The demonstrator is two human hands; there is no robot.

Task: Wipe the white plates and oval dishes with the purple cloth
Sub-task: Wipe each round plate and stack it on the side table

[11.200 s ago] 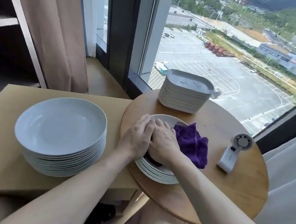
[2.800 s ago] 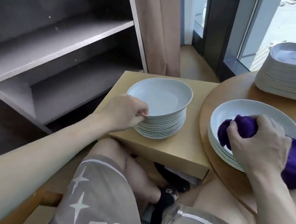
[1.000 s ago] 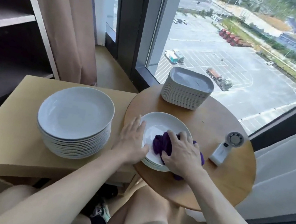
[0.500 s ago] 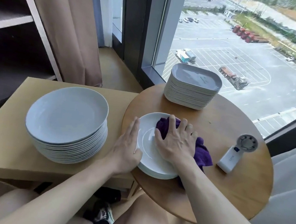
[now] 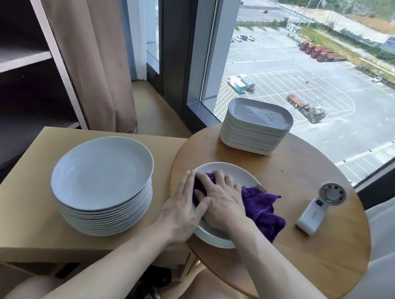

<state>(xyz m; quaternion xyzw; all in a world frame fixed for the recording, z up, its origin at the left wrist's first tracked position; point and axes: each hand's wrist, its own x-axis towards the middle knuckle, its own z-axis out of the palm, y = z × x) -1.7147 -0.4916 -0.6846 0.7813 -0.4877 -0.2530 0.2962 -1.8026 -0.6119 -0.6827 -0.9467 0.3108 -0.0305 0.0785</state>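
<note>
White plates and oval dishes are spread over two worktops set side by side at a window. The round wooden worktop (image 5: 303,254) is seen on the right, and the square pale-wood worktop (image 5: 13,224) is butted against its left edge. On the square worktop a tall stack of white plates (image 5: 103,173) is set towards the right edge, well apart from both grips. At the far edge of the round worktop, just by the glass, a stack of oval dishes (image 5: 256,127) is piled upright. And at the left edge of the round worktop a short stack of white plates (image 5: 236,174) is found, with all the action on its top plate.

The purple cloth (image 5: 261,210) is laid partly in that top plate. Its left end is pinned under the fingers, and its loose right end is spilled over the plate's rim onto the wood.

The right grip (image 5: 222,199) is spread flat, palm down, on the cloth. Its fingers are extended and the cloth is pressed against the left half of the plate, not bunched or clutched. The left grip (image 5: 182,211) is laid open against the left rim of the short stack. Its fingers are straight and together, and its thumb is hooked over the rim beside the right grip, so the two are touching.

Near the right edge of the round worktop a small white handheld fan (image 5: 320,208) is laid flat, well apart from the cloth.
</note>
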